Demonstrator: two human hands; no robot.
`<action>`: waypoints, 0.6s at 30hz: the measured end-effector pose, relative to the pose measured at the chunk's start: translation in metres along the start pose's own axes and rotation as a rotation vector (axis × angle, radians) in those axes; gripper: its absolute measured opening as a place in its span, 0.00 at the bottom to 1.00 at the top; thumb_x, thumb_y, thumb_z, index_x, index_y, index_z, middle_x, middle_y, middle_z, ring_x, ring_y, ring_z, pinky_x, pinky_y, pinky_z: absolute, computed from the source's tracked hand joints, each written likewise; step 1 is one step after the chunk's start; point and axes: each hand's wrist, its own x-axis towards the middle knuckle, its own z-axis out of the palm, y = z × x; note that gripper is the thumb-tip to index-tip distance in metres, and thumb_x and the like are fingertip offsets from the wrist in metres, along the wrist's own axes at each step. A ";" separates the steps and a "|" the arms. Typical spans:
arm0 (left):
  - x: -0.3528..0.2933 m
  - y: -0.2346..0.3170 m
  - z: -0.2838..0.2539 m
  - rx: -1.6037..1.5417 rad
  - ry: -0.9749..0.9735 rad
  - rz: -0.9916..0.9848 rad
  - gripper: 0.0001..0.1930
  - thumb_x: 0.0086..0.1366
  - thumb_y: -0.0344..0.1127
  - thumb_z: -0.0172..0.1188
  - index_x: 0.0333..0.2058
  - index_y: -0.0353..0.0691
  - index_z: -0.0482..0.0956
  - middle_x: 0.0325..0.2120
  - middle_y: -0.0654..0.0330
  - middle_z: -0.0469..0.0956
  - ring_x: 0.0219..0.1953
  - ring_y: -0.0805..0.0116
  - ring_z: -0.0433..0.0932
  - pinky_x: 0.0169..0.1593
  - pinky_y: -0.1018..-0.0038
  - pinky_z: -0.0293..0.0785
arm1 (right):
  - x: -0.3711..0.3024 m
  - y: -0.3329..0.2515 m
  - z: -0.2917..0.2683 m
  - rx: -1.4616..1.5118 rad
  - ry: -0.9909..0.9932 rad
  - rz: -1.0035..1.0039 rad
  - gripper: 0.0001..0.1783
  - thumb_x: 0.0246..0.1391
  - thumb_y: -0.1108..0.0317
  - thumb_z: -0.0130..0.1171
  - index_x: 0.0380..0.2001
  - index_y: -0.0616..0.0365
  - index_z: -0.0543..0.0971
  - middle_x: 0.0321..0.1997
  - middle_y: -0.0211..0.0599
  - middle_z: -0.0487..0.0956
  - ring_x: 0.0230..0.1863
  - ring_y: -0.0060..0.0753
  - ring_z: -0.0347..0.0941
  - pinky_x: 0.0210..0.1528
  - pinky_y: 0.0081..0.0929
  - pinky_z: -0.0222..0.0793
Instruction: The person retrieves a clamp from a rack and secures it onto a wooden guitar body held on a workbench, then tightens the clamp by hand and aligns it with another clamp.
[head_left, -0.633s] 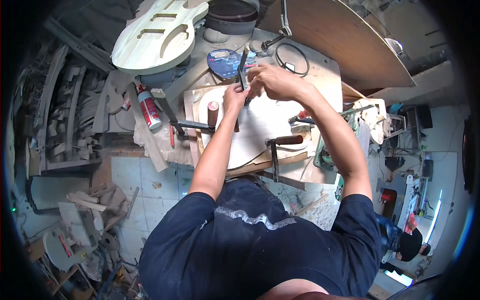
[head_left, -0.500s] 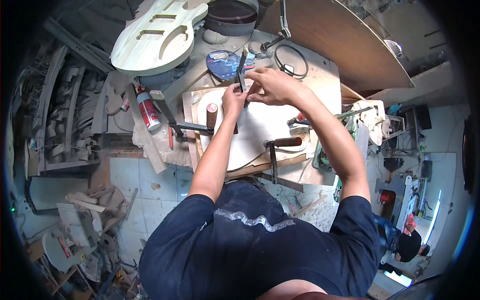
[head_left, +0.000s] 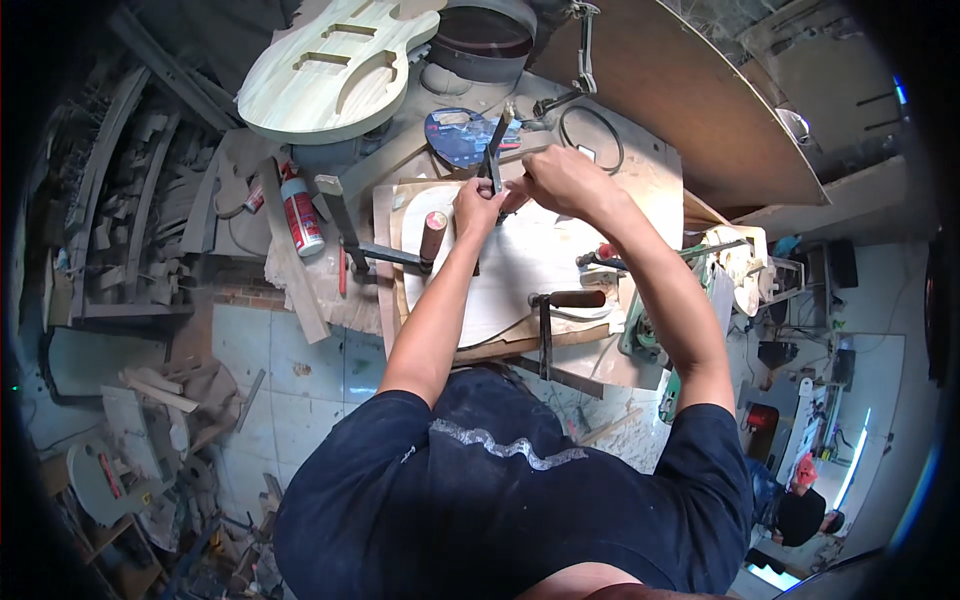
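A pale, guitar-shaped wooden board [head_left: 500,290] lies on a wider board on the bench, with bar clamps around its edge. At its far edge a dark bar clamp [head_left: 495,160] stands up. My left hand [head_left: 478,208] is closed round the lower part of this clamp, thumb and fingers pinching the bar. My right hand [head_left: 562,180] is curled over the clamp's brownish handle, mostly hidden by the fingers. Another clamp with a wooden handle [head_left: 433,238] holds the left side. A near clamp has a dark wooden handle [head_left: 577,299], and a red-ended clamp [head_left: 606,252] sits at the right.
A carved pale guitar body [head_left: 330,80] rests at the far left, beside a round dark tub [head_left: 484,40]. A spray can [head_left: 301,218] stands left of the work. A curved brown sheet [head_left: 690,90] rises behind. One person [head_left: 800,515] is at the far right.
My right hand has turned and curled its fingers tighter over the clamp's handle. My left hand stays on the clamp. The whole view has shifted slightly.
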 end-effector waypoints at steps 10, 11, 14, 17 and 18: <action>0.002 -0.001 0.001 -0.044 0.022 -0.009 0.20 0.49 0.36 0.77 0.38 0.38 0.80 0.32 0.56 0.85 0.36 0.61 0.84 0.44 0.67 0.79 | -0.004 0.005 0.003 0.261 0.162 -0.334 0.05 0.51 0.74 0.61 0.26 0.64 0.77 0.39 0.44 0.75 0.35 0.52 0.76 0.42 0.46 0.73; 0.002 0.001 0.001 -0.014 0.018 -0.029 0.20 0.48 0.36 0.78 0.38 0.38 0.80 0.32 0.55 0.84 0.36 0.61 0.84 0.44 0.67 0.79 | -0.002 0.003 0.002 0.315 0.156 -0.255 0.04 0.51 0.73 0.62 0.27 0.63 0.77 0.39 0.45 0.76 0.35 0.52 0.76 0.42 0.46 0.73; 0.006 0.005 -0.001 -0.016 -0.025 -0.082 0.22 0.48 0.34 0.75 0.41 0.37 0.79 0.35 0.54 0.84 0.39 0.62 0.84 0.45 0.68 0.79 | 0.003 0.004 0.005 0.015 -0.193 0.111 0.07 0.49 0.73 0.61 0.33 0.64 0.80 0.42 0.47 0.76 0.42 0.53 0.78 0.47 0.47 0.74; 0.005 0.017 0.004 -0.032 -0.050 -0.090 0.27 0.47 0.34 0.75 0.46 0.38 0.76 0.39 0.53 0.83 0.42 0.61 0.83 0.48 0.67 0.78 | -0.006 0.030 0.027 0.160 0.068 -0.423 0.12 0.40 0.83 0.59 0.32 0.61 0.81 0.41 0.42 0.76 0.48 0.49 0.76 0.51 0.43 0.72; 0.005 0.018 -0.002 -0.012 -0.012 -0.069 0.31 0.45 0.35 0.78 0.48 0.39 0.75 0.41 0.53 0.82 0.43 0.59 0.81 0.50 0.65 0.77 | -0.004 0.024 0.023 0.159 0.068 -0.439 0.12 0.40 0.83 0.59 0.32 0.61 0.81 0.41 0.42 0.76 0.48 0.49 0.76 0.51 0.43 0.72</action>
